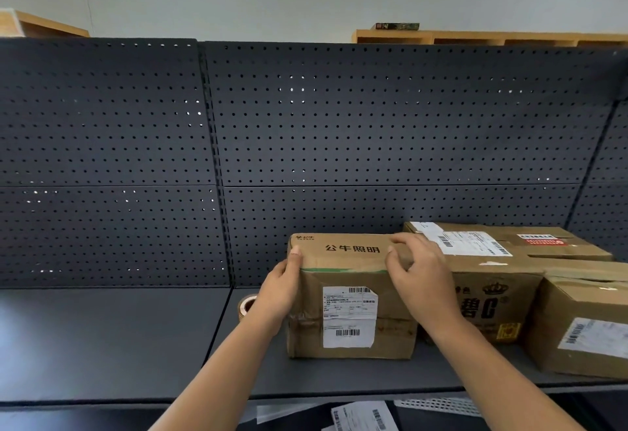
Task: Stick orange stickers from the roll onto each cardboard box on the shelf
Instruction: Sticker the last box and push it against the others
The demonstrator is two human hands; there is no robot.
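A cardboard box [350, 294] with black printed characters on top and a white shipping label on its front stands on the dark shelf [112, 339]. My left hand [283, 286] grips its upper left edge, thumb on top. On the box's top right corner my right hand [419, 272] rests, fingers curled over the edge. A sticker roll [245, 306] lies on the shelf just left of the box, mostly hidden behind my left wrist. No orange sticker shows on this box.
To the right stand a larger box [489, 298] with a crown print, a flat box [509, 242] behind it, and a third box [584, 325] at the right edge. A dark pegboard [306, 131] backs the shelf. Papers [360, 417] lie below.
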